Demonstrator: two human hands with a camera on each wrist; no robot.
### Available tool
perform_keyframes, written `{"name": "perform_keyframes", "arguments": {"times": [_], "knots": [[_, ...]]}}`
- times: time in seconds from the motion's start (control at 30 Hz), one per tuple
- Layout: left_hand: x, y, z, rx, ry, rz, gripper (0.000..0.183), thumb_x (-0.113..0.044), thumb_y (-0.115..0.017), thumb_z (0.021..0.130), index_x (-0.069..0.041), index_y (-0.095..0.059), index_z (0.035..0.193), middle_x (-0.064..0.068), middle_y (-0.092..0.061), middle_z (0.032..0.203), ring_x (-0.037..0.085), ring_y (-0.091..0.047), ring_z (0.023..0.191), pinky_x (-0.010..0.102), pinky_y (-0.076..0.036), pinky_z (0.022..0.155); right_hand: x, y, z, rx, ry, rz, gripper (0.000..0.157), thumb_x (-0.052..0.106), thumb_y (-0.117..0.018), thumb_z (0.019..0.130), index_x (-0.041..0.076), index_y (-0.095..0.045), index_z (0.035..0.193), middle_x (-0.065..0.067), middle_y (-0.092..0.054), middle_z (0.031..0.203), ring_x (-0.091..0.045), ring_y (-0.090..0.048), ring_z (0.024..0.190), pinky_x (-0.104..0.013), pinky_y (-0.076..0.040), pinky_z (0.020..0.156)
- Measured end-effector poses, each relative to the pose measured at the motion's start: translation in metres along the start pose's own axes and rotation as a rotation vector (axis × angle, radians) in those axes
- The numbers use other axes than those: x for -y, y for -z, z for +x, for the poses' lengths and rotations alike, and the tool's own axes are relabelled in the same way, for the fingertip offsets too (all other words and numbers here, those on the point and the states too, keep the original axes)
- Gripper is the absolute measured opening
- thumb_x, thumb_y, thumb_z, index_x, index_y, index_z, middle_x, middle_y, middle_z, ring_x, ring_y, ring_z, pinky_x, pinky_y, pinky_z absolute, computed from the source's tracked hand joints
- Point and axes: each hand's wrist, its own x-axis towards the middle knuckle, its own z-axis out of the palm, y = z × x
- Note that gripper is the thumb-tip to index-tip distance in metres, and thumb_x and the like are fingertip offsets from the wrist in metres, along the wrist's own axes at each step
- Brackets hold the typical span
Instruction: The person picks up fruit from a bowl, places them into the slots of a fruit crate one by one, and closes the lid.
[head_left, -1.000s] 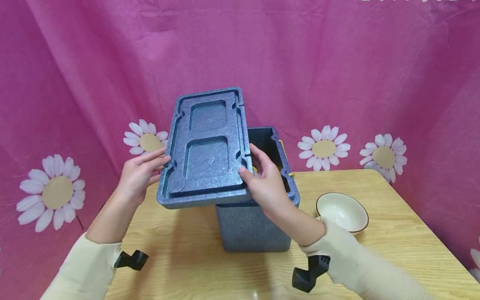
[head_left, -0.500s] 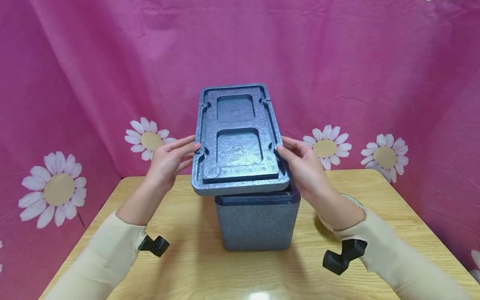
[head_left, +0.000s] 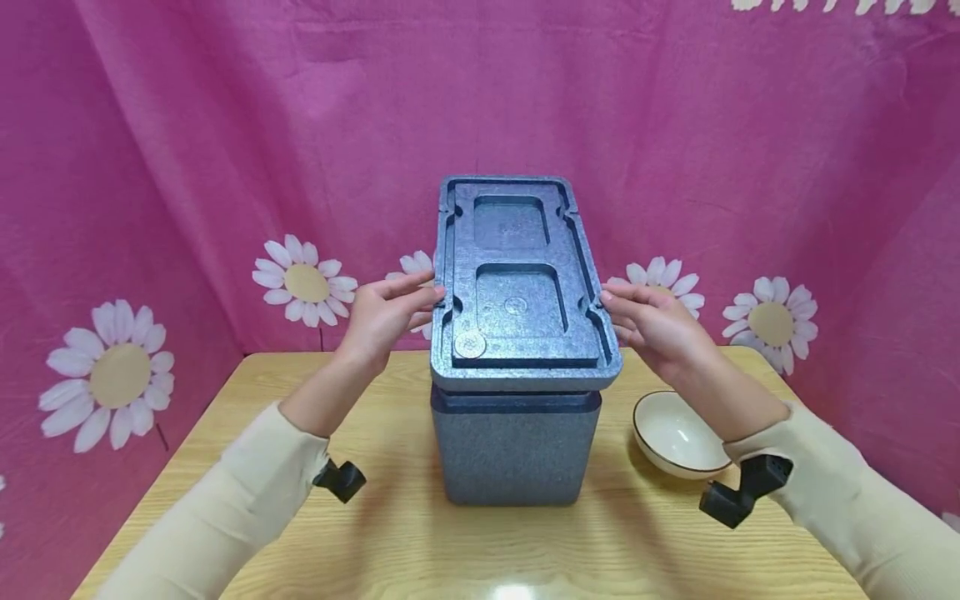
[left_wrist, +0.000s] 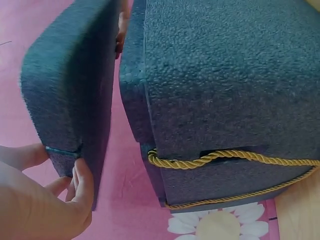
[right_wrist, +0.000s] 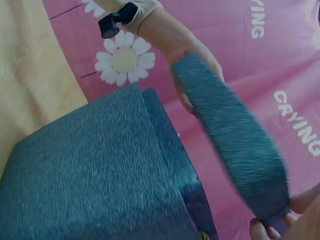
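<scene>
A dark grey foam lid [head_left: 517,255] with two rectangular recesses is held level above its matching foam box [head_left: 517,458]. Both wrist views show a gap between lid and box rim. At the lid's left edge my left hand [head_left: 381,321] pinches it between thumb and fingers. Opposite, the right hand [head_left: 660,329] grips the right edge the same way; its fingertips also show at the lid's corner in the right wrist view. A twisted gold rope [left_wrist: 200,161] runs along the box's side in the left wrist view. The lid hides the box's inside.
To the right of the box stands a cream bowl [head_left: 678,437] with a dark rim. Everything rests on a light wooden table [head_left: 360,533]. Behind hangs a pink cloth [head_left: 375,100] with white daisies.
Both hands have carried the lid rightward, from the left of the box to over it. It has turned from slanted to lined up with the box. The bowl shows again beside the right forearm.
</scene>
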Motion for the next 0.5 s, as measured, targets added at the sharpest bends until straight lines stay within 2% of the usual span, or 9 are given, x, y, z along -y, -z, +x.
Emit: {"name": "perform_keyframes", "arguments": {"times": [0.1,0.23,0.37,0.5], "knots": [[-0.003,-0.001,0.003,-0.005,-0.045,0.022,0.046,-0.014,-0.066,0.092,-0.006,-0.057,0.137,0.013,-0.060,0.140,-0.005,-0.066,0.076,0.033,-0.054,0.101,0.003,0.005,0.001,0.015,-0.010,0.017,0.014,0.015,-0.057,0.098,0.013,-0.056,0.112,0.018,-0.067,0.092,0.006,-0.065,0.087,-0.010,-0.054,0.081],[-0.010,-0.003,0.007,-0.008,-0.149,0.086,0.045,-0.014,-0.065,0.093,-0.007,-0.058,0.137,0.016,-0.061,0.137,0.004,-0.068,0.092,0.032,-0.055,0.101,0.013,0.009,0.000,-0.029,0.050,0.047,0.009,0.017,-0.065,0.094,0.021,-0.065,0.102,0.016,-0.069,0.094,0.004,-0.066,0.087,-0.010,-0.055,0.081],[-0.017,-0.004,0.009,-0.029,-0.302,0.164,0.043,-0.011,-0.064,0.094,-0.009,-0.058,0.137,0.017,-0.065,0.130,0.021,-0.067,0.110,0.029,-0.056,0.097,0.019,0.008,0.000,-0.097,0.222,0.015,0.022,0.015,-0.070,0.090,0.020,-0.066,0.110,0.017,-0.071,0.097,0.003,-0.067,0.091,-0.009,-0.055,0.081],[-0.023,-0.005,0.010,-0.078,-0.473,0.172,0.040,-0.004,-0.064,0.092,-0.004,-0.061,0.132,0.017,-0.068,0.127,0.027,-0.067,0.114,0.029,-0.056,0.097,0.019,0.003,0.006,-0.157,0.427,-0.003,0.035,0.004,-0.069,0.088,0.012,-0.065,0.122,0.018,-0.073,0.099,0.003,-0.068,0.095,-0.009,-0.055,0.082]]}}
